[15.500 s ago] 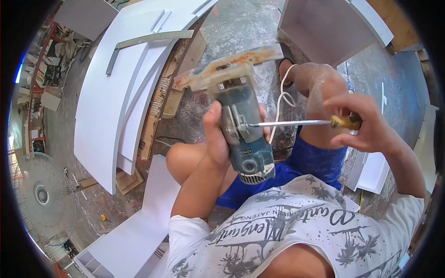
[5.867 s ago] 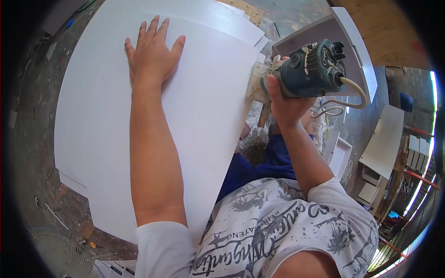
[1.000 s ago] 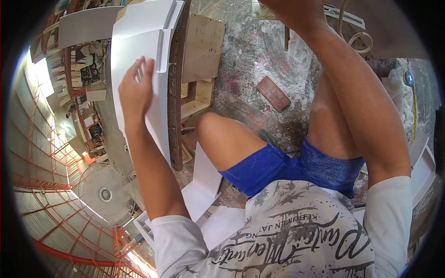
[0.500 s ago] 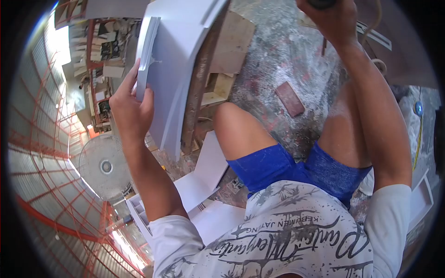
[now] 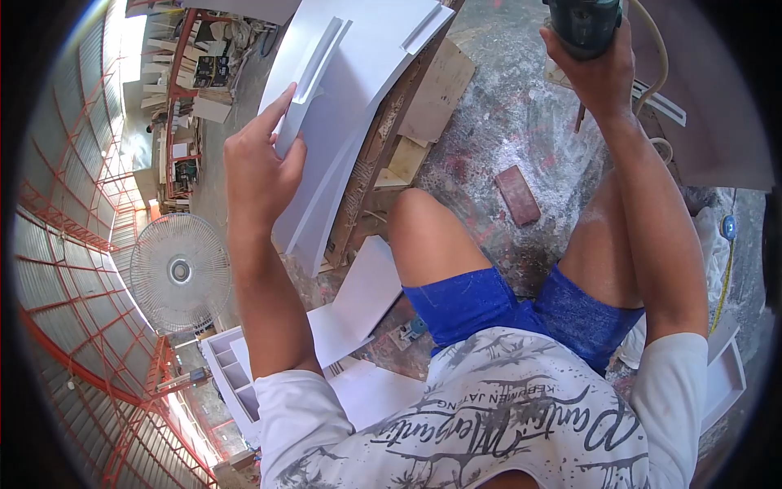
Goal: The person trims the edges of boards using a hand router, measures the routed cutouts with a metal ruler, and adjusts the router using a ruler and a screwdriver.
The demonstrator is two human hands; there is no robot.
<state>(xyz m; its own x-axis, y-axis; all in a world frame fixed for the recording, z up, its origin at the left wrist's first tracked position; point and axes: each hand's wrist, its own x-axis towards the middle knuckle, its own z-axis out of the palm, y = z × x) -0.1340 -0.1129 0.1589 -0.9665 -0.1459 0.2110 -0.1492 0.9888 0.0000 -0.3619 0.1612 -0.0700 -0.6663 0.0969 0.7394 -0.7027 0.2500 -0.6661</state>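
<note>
My left hand (image 5: pixel 262 167) pinches the near end of a narrow white strip (image 5: pixel 314 69), thumb on one side and fingers on the other. The strip lies over a large white panel (image 5: pixel 346 122) resting on a wooden support (image 5: pixel 371 155). Another short white strip (image 5: pixel 425 31) is near the panel's far edge. At the top of the view, my right hand (image 5: pixel 601 80) is wrapped around a dark green power tool (image 5: pixel 583 26). The tool's upper part is cut off by the frame, so its exact kind cannot be told.
On the dusty floor between my knees is a reddish-brown block (image 5: pixel 517 196). White boards (image 5: pixel 358 297) lie beside my leg. A fan (image 5: pixel 180 271) stands to the left. A pale hose (image 5: pixel 656 41) runs near the tool, and a blue tape-like item (image 5: pixel 727 227) lies right.
The view has shifted, so the panel and left hand appear farther right. The left hand still pinches the strip, which is now tipped lower toward the panel. More of the power tool shows.
</note>
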